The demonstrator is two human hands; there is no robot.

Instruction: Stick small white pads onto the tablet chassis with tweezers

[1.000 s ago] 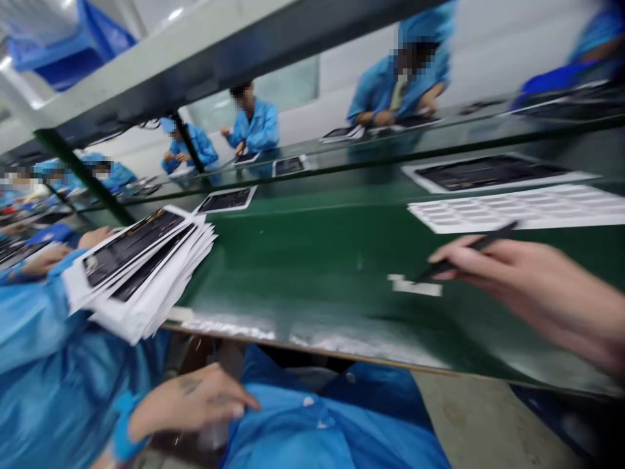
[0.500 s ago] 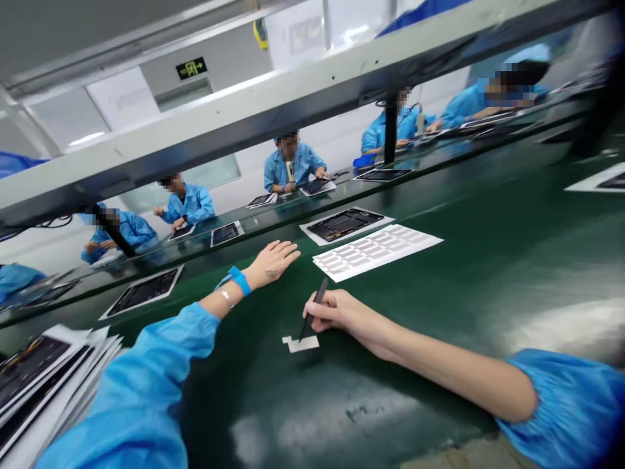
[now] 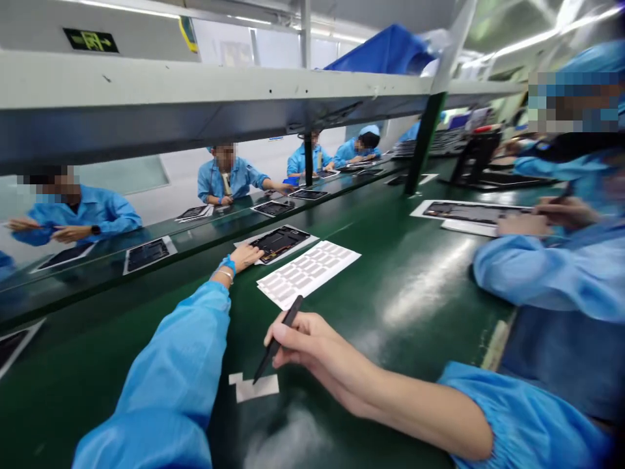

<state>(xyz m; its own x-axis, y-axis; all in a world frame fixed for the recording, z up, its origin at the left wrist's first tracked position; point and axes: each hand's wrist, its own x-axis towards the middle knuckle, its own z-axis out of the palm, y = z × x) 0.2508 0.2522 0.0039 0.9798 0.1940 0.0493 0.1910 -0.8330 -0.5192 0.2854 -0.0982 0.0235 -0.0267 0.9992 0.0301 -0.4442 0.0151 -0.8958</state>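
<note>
My left hand (image 3: 244, 256) rests its fingertips on the edge of a black tablet-like device with exposed internals (image 3: 280, 243), which lies on a white backing sheet (image 3: 293, 251). Just below that lies a white sheet of small label cut-outs (image 3: 307, 273). My right hand (image 3: 303, 339) grips slim black tweezers (image 3: 280, 335). Their tip sits just above and beside a white paper scrap (image 3: 254, 389) on the green bench (image 3: 390, 306). Blue sleeves cover both my forearms.
A co-worker at the right works with both hands over another device (image 3: 476, 212). A grey shelf rail (image 3: 195, 91) and black post (image 3: 424, 143) stand beyond the bench. Further devices (image 3: 149, 254) lie along the bench, with more blue-coated workers (image 3: 229, 176) across it.
The view has swung level and the stack of devices at left has left view. My left hand has moved onto the device. The tweezers have lifted off the white scrap.
</note>
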